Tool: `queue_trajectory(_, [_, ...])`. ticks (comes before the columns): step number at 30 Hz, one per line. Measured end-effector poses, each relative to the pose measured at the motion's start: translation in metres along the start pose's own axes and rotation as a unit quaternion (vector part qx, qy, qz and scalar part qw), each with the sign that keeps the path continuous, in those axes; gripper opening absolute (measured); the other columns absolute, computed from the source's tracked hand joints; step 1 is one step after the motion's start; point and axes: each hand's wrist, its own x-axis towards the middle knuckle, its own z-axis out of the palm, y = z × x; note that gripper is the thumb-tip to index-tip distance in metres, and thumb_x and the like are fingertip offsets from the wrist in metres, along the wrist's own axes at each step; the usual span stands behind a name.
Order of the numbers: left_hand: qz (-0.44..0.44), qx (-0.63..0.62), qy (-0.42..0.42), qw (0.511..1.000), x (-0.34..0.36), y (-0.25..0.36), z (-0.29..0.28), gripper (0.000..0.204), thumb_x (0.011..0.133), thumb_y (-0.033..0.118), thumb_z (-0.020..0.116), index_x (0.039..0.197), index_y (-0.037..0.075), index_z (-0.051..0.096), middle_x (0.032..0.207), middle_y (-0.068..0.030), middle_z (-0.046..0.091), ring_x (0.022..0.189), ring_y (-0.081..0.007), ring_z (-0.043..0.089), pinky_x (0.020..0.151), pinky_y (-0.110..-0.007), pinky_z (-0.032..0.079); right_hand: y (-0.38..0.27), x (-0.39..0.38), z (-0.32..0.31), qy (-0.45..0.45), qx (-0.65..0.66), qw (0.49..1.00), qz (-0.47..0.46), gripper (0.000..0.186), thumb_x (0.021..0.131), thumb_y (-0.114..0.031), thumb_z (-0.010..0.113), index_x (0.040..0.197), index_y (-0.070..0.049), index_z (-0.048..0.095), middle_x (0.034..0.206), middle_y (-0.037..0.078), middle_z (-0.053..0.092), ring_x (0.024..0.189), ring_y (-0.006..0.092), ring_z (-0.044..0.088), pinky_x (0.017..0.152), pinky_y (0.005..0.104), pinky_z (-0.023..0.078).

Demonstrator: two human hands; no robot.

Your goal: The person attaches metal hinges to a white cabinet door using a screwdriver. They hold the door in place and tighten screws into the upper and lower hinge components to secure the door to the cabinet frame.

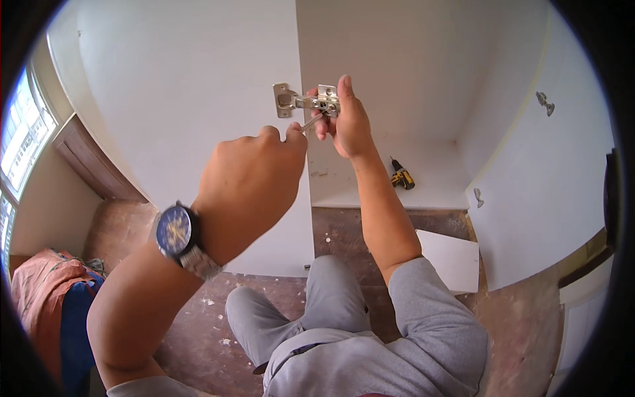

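Note:
A metal cabinet hinge (pixel 308 100) is fixed by its cup to the edge of the white door panel (pixel 198 73) in front of me. Its free arm and mounting plate stick out to the right, past the panel's edge. My right hand (pixel 350 122) is closed around that plate from the right, thumb pointing up. My left hand (pixel 254 162), back of the hand toward me, grips a screwdriver (pixel 313 122). Only its thin metal shaft shows, with the tip at the hinge arm's screws; the fist hides its handle. A watch (pixel 177 229) is on my left wrist.
A yellow and black cordless drill (pixel 402 175) lies on the white cabinet floor. Another door with hinges (pixel 545 104) stands at the right. A white board (pixel 450 261) rests on the stained floor. Reddish cloth (pixel 49 291) is bundled at the lower left.

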Motion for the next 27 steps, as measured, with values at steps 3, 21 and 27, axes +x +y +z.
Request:
queue_trajectory(3, [0.043, 0.129, 0.021, 0.990, 0.000, 0.014, -0.002, 0.033, 0.086, 0.008, 0.059, 0.119, 0.001, 0.063, 0.077, -0.0090, 0.063, 0.062, -0.0217, 0.064, 0.054, -0.034, 0.052, -0.003, 0.000, 0.010, 0.019, 0.033, 0.999, 0.022, 0.071, 0.101, -0.060, 0.029, 0.100, 0.003, 0.062, 0.066, 0.003, 0.053, 0.046, 0.0096, 0.044, 0.043, 0.0253, 0.039])
queue_trajectory(21, [-0.073, -0.065, 0.011, 0.995, 0.007, 0.020, -0.008, 0.005, 0.081, 0.003, 0.054, 0.083, 0.001, 0.058, 0.062, -0.0162, 0.059, 0.058, -0.0356, 0.063, 0.055, -0.045, 0.051, -0.003, 0.001, 0.016, 0.066, 0.031, 0.997, 0.006, 0.043, 0.101, -0.035, 0.044, 0.095, 0.003, 0.062, 0.071, 0.009, 0.053, 0.043, 0.0078, 0.034, 0.040, 0.0236, 0.026])
queue_trajectory(27, [-0.164, -0.185, -0.019, 0.969, 0.009, 0.013, -0.009, 0.023, 0.086, 0.008, 0.056, 0.105, 0.002, 0.068, 0.070, -0.0206, 0.064, 0.066, -0.0368, 0.065, 0.062, -0.044, 0.051, -0.001, -0.002, 0.017, 0.087, 0.043, 0.995, 0.003, 0.041, 0.100, -0.034, 0.044, 0.095, 0.003, 0.062, 0.069, 0.008, 0.052, 0.043, 0.0081, 0.034, 0.040, 0.0243, 0.027])
